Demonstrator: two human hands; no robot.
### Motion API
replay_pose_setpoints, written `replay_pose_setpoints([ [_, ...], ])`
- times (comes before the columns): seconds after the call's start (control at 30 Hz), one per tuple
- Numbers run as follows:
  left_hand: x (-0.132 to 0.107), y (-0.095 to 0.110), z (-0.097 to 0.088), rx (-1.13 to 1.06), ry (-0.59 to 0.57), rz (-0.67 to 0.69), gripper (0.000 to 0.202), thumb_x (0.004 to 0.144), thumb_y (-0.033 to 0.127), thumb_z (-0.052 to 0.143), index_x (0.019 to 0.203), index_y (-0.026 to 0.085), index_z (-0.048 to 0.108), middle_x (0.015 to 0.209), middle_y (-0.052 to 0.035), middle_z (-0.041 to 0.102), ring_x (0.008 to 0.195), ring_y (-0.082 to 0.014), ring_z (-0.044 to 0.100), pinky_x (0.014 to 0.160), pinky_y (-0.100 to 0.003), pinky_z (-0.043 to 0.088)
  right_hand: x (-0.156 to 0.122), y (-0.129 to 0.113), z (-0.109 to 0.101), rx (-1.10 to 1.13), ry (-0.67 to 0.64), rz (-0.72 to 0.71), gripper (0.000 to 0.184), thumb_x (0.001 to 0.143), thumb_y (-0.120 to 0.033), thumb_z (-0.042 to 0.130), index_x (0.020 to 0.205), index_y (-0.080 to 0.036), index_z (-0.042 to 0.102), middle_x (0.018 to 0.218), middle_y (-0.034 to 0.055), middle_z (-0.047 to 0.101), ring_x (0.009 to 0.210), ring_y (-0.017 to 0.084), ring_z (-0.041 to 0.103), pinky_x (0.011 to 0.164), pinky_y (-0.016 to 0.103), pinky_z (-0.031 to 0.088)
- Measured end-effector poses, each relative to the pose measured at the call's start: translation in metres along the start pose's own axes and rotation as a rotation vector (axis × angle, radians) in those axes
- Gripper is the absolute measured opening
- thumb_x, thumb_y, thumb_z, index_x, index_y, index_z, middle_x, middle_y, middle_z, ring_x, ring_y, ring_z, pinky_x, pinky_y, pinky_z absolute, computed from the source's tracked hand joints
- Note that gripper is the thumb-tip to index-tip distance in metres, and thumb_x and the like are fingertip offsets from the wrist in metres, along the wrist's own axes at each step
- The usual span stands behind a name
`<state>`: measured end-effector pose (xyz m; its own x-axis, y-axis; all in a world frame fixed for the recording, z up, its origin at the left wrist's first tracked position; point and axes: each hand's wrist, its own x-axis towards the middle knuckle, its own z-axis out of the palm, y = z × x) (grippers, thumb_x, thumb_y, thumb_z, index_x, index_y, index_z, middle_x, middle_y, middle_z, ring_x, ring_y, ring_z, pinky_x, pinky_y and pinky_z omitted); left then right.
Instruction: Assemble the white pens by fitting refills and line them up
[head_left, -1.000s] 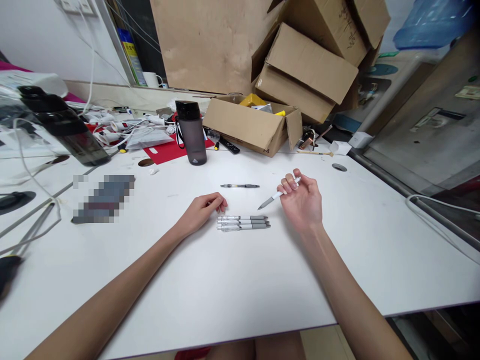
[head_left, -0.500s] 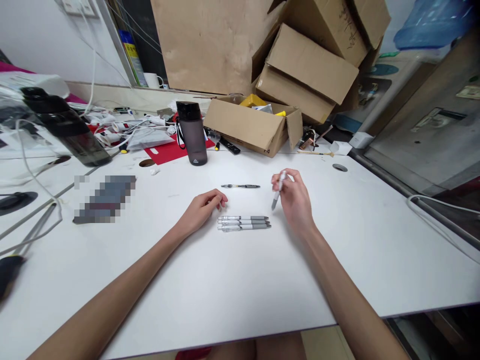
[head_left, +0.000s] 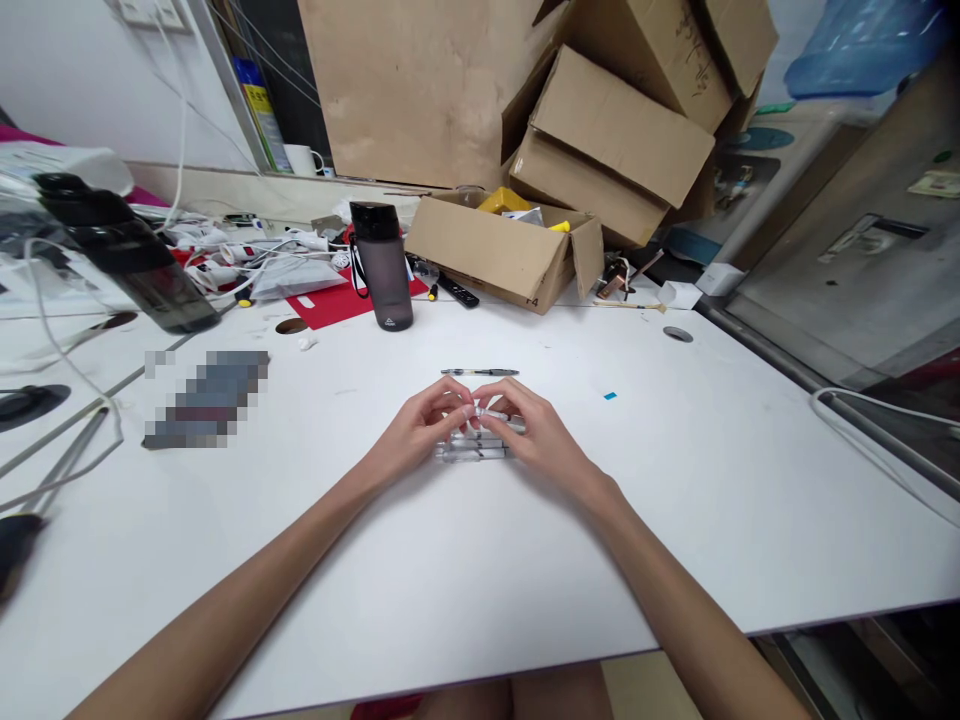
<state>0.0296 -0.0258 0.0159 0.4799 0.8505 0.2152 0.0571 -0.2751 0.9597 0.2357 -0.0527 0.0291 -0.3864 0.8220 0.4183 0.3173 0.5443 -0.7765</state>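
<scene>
Above the middle of the white table, my two hands meet fingertip to fingertip. My right hand [head_left: 534,420] is closed on a white-and-grey pen [head_left: 491,413], which is partly covered by its fingers. My left hand [head_left: 427,422] pinches the pen's near-left end between thumb and fingers. Just below the hands lie several similar clear-and-white pens [head_left: 474,454] side by side, their right ends hidden by my right hand. Farther back, a dark clear-barrelled pen [head_left: 480,372] lies crosswise on the table, apart from both hands.
A dark water bottle [head_left: 384,275] and an open cardboard box [head_left: 480,250] stand at the back. Left are another bottle [head_left: 142,265] and a pixelated flat object [head_left: 214,405]. A small blue piece [head_left: 610,395] lies right of my hands.
My right hand has moved left with the pen, over the row of pens. My left hand has shifted right to meet it, its fingers now on the pen. The blue piece now shows.
</scene>
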Motion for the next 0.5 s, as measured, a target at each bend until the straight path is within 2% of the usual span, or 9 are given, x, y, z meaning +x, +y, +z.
replay_pose_setpoints([
  [0.13,0.003,0.0,-0.004,0.02,0.061,-0.015,0.026,0.096,0.046,0.064,0.095,0.021,0.06,0.084,-0.0038,0.074,0.077,-0.0179,0.065,0.067,-0.029,0.044,0.0,0.003,-0.01,0.001,0.04,0.1,0.021,0.102,-0.04,0.053,0.115,-0.03,0.066,0.117,0.0046,0.067,0.094,0.02,0.065,0.086,0.034,0.051],
  [0.23,0.005,0.002,-0.011,0.016,0.184,-0.033,0.03,0.094,0.049,0.065,0.088,0.021,0.057,0.087,-0.0067,0.078,0.078,-0.0193,0.067,0.067,-0.029,0.045,0.001,0.015,-0.027,0.009,0.202,0.22,0.031,0.103,-0.047,0.047,0.11,-0.026,0.068,0.112,0.0053,0.069,0.095,0.021,0.064,0.087,0.034,0.05],
  [0.3,0.005,0.003,-0.015,-0.012,0.254,-0.059,0.033,0.093,0.051,0.066,0.084,0.021,0.055,0.092,-0.0087,0.08,0.083,-0.0208,0.069,0.068,-0.03,0.046,0.002,0.023,-0.037,0.086,0.253,0.278,0.037,0.102,-0.052,0.046,0.106,-0.024,0.069,0.101,0.005,0.07,0.088,0.02,0.065,0.087,0.034,0.051],
  [0.4,0.005,0.003,-0.02,-0.058,0.301,-0.098,0.036,0.092,0.052,0.067,0.082,0.021,0.054,0.096,-0.0097,0.081,0.089,-0.0219,0.07,0.07,-0.03,0.047,0.004,0.028,-0.045,0.161,0.25,0.287,0.036,0.099,-0.053,0.051,0.107,-0.022,0.068,0.095,0.0047,0.069,0.082,0.018,0.065,0.085,0.034,0.051],
  [0.5,0.005,0.004,-0.022,-0.064,0.309,-0.112,0.036,0.091,0.053,0.068,0.082,0.021,0.055,0.095,-0.0092,0.081,0.088,-0.0214,0.07,0.071,-0.03,0.046,0.003,0.025,-0.044,0.18,0.223,0.253,0.031,0.096,-0.05,0.059,0.107,-0.023,0.069,0.093,0.004,0.068,0.084,0.018,0.064,0.086,0.033,0.051],
])
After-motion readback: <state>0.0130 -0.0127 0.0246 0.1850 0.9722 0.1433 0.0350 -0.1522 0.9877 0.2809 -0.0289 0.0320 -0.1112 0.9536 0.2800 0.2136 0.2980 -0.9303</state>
